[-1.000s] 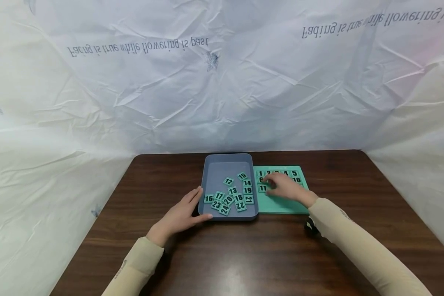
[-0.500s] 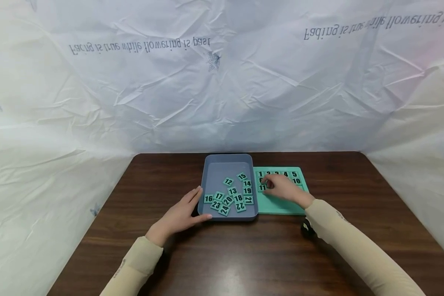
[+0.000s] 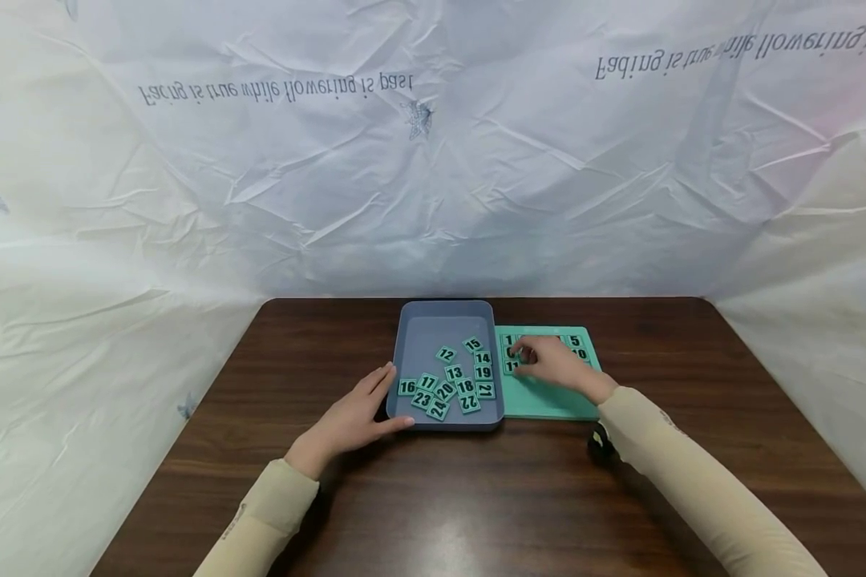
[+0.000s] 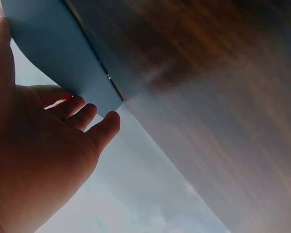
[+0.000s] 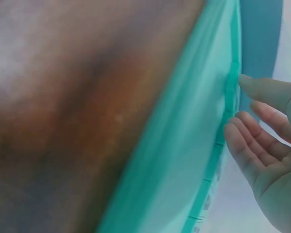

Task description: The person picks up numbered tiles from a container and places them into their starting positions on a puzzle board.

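A grey-blue tray (image 3: 443,327) holds several loose green tiles with black numbers, among them the 12 tile (image 3: 446,354) and the 16 tile (image 3: 407,387). My left hand (image 3: 348,415) rests against its near left corner, fingers along the left side and thumb at the front rim. To the right lies a green number board (image 3: 548,402) with numbered tiles set in rows. Over these tiles is my right hand (image 3: 554,365), its thumb and forefinger spread near the 11 tile (image 3: 511,366). In the right wrist view the thumb (image 5: 264,90) touches the tile row's edge. The palm covers several tiles.
Both tray and board lie on a dark wooden table (image 3: 433,497), close to its back edge. White printed sheeting (image 3: 404,200) hangs behind and at both sides. A black object (image 3: 600,442) shows under the right wrist.
My right hand has shifted slightly over the tile rows, its fingertips now partly covering the 6 and 11 tiles. The left hand and the tray stay in place.
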Demonstrator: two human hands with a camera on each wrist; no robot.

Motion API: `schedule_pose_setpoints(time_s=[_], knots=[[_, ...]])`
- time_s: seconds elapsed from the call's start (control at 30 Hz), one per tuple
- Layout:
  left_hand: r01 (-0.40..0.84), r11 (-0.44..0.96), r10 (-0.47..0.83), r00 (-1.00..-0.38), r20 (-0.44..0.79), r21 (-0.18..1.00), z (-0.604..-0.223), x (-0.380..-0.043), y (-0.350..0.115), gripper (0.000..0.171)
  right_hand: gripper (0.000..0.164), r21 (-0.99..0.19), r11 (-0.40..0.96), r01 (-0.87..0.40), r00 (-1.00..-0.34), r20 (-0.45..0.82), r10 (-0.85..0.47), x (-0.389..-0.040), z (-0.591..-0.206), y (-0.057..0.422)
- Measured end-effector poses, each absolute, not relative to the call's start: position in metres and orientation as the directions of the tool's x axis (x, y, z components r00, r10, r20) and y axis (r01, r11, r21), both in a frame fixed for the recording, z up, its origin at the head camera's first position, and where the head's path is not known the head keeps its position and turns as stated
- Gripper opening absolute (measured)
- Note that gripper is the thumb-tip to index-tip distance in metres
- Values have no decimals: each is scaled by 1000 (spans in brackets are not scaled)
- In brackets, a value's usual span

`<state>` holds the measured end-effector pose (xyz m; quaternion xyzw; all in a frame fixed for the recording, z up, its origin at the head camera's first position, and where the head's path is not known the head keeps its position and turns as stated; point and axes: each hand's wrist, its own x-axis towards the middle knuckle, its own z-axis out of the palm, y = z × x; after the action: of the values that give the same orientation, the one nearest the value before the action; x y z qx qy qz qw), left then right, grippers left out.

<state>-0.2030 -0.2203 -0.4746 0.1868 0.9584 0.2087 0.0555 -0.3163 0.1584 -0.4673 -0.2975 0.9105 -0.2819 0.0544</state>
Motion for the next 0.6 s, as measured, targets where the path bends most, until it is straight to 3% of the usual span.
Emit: schedule_pose_setpoints(time_s=[0.6], knots=[[341,841,386,-922,-24,420,-475,-203,-220,103,35,-635,603,-483,-853,187,-486,-344,-406,113]])
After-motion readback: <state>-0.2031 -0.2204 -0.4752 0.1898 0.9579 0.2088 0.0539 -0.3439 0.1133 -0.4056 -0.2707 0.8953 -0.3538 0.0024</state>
